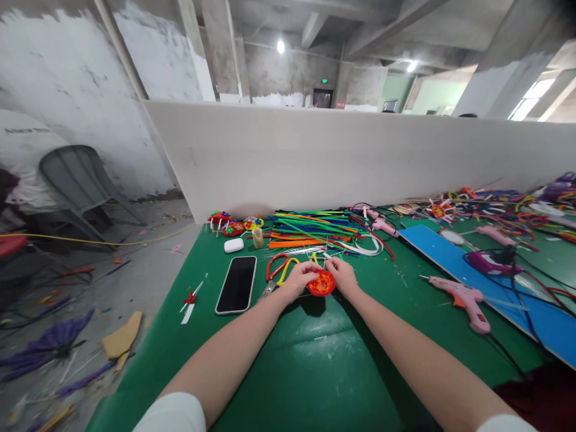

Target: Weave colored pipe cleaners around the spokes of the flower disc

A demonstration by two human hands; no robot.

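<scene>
A round red-and-orange coil of fuzzy craft stems (321, 282) is raised a little above the green table, with thin pale wires sticking out around it. My left hand (300, 280) grips its left edge between thumb and fingers. At the coil's upper right, my right hand (341, 276) has its fingers pinched together by a small white strip; what lies between them is too small to make out. Red-handled scissors (278, 266) and yellow-handled scissors (288, 271) lie just left of my left hand, partly covered by it.
A phone (236, 285), a white case (233, 245) and a tan cylinder (258, 238) are at left. Bundled colored stems (310, 228) lie behind my hands. A pink glue gun (463, 297) and a blue board (450, 264) are at right. A white partition (315, 162) borders the back.
</scene>
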